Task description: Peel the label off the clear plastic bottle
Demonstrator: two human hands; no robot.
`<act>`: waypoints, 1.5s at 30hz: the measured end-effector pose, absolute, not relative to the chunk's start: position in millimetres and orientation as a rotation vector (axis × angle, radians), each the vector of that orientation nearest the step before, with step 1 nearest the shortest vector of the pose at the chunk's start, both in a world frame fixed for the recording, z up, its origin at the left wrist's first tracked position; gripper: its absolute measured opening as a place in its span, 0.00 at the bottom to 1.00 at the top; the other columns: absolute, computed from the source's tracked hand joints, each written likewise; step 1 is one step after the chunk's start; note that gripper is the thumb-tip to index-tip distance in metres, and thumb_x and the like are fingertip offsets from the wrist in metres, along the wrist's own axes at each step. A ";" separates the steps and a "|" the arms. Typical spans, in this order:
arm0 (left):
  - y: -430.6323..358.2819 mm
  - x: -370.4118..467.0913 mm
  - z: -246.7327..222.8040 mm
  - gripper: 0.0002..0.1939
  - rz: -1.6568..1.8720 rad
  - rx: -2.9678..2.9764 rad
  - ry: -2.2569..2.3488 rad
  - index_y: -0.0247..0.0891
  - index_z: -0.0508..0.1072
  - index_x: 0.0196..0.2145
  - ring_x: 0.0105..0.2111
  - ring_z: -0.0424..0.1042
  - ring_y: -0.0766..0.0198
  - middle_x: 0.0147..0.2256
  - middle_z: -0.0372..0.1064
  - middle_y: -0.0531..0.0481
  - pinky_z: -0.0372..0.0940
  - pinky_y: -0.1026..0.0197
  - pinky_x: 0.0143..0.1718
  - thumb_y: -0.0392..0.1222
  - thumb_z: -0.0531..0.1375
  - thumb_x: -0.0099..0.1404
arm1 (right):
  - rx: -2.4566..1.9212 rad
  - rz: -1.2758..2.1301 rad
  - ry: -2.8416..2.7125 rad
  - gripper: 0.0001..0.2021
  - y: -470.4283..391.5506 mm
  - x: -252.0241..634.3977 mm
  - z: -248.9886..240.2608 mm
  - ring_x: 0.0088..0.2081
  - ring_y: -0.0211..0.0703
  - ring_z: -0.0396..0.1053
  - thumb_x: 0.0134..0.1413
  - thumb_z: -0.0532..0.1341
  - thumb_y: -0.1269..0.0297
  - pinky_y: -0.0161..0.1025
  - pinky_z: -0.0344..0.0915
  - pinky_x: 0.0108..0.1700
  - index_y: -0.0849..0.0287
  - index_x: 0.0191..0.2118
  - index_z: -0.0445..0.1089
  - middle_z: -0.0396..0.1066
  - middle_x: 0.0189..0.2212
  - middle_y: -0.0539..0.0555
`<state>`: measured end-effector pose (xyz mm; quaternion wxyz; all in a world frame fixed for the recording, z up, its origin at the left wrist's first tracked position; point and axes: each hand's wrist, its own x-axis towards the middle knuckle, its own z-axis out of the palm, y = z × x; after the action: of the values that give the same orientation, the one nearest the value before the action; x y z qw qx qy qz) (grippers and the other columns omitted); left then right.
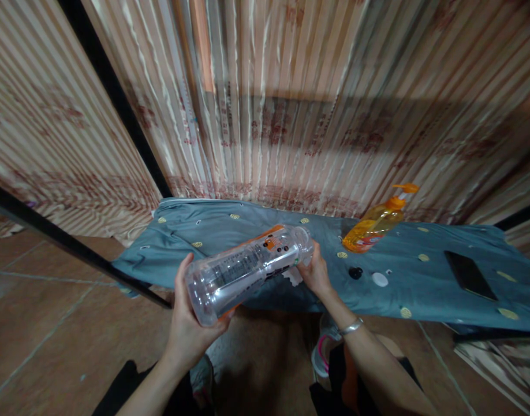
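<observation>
A clear plastic bottle with an orange and dark printed label is held tilted above the cloth-covered table. My left hand wraps round its broad base. At the narrower neck end, my right hand grips the bottle, and a crumpled white tissue hangs beside its fingers. A silver bangle circles my right wrist.
The table has a blue-green patterned cloth. On it are an orange pump bottle, a small black object, a white round cap and a dark phone-like slab. A striped curtain hangs behind.
</observation>
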<state>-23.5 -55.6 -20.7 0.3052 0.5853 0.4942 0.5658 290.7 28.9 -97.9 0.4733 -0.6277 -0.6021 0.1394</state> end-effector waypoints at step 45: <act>-55.0 -23.8 -20.0 0.63 1.523 1.573 1.301 0.47 0.55 0.69 0.48 0.80 0.44 0.53 0.73 0.45 0.79 0.48 0.50 0.39 0.79 0.39 | -1.553 0.343 -1.460 0.31 29.9 290.3 -96.3 0.48 0.60 0.80 0.53 0.62 0.52 0.50 0.77 0.47 0.60 0.61 0.61 0.79 0.50 0.65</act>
<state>-23.8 -55.0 -20.0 0.2929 0.5904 0.4885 0.5718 290.3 29.9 -96.3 0.4719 -0.6342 -0.5963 0.1399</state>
